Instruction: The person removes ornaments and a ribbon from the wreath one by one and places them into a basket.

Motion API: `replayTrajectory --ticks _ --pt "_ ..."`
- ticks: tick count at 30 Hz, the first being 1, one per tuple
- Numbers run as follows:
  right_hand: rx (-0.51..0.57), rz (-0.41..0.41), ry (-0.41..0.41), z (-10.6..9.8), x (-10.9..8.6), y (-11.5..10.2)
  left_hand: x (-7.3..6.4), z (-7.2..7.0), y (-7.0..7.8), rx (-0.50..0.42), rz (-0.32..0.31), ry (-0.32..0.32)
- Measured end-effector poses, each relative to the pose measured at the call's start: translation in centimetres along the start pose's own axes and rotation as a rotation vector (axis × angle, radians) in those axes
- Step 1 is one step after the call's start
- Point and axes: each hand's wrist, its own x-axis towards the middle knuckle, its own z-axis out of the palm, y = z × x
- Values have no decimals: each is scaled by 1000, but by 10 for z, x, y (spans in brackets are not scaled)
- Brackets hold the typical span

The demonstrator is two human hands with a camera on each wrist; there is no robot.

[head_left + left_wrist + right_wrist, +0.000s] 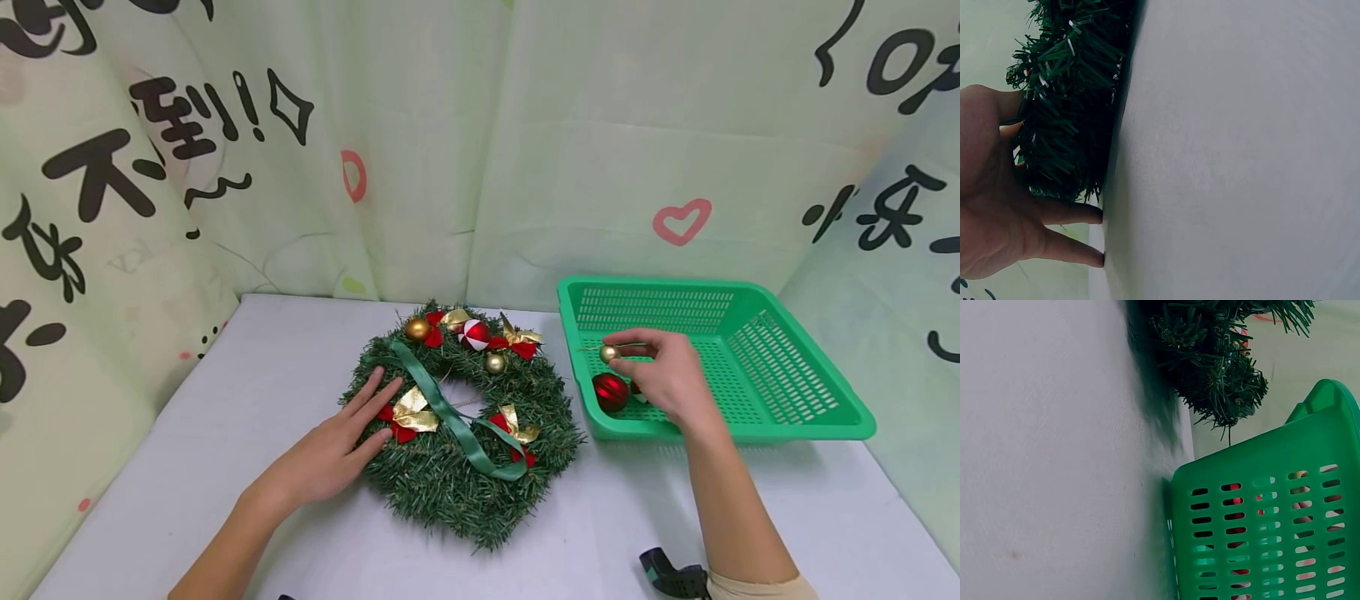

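Observation:
A green Christmas wreath lies on the table, trimmed with red and gold bows, gold balls and a red-and-white ball. Across it runs a loose green ribbon. My left hand rests on the wreath's left side with fingers spread; in the left wrist view two fingertips reach down to the table beside it. Over the left part of the green basket, my right hand pinches a small gold ball ornament between thumb and fingers. A red ball lies in the basket below that hand.
Another ornament, partly hidden by the right hand, sits beside the red ball in the basket. A black strapped device is at the right wrist. Behind the white table hangs a printed pale green curtain.

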Motion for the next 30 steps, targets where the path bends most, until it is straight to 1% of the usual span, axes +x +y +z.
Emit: replayTrajectory --ticks 7,19,30 --pt "-15 -1 0 1 0 1 0 0 0 -2 -5 -11" --pt "-32 -5 -7 2 1 1 -1 0 0 -5 -3 -6" --pt "-18 0 -8 1 -1 -1 -1 -1 2 -7 -1 -5"
